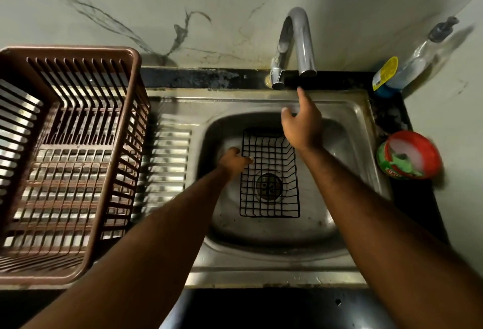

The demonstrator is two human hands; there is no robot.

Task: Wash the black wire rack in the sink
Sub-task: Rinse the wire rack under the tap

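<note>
The black wire rack point(270, 169) (open grid, in the sink point(261, 271)) is being gripped by the left hand point(234, 162); the right hand point(303, 123) is being held open.

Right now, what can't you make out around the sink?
Head view only.
black wire rack: far right corner hidden by the right hand.
left hand: at the rack's left rim; grip hidden by its own back.
red and green tub: label motion-blurred.
bottle: label blurred, unreadable.
brown basket: cut off by left edge.

You are working in dim, greenish light. The sink point(235, 99) shines a little, and the red tub point(409, 155) and bottle point(413, 65) look blurry.
</note>
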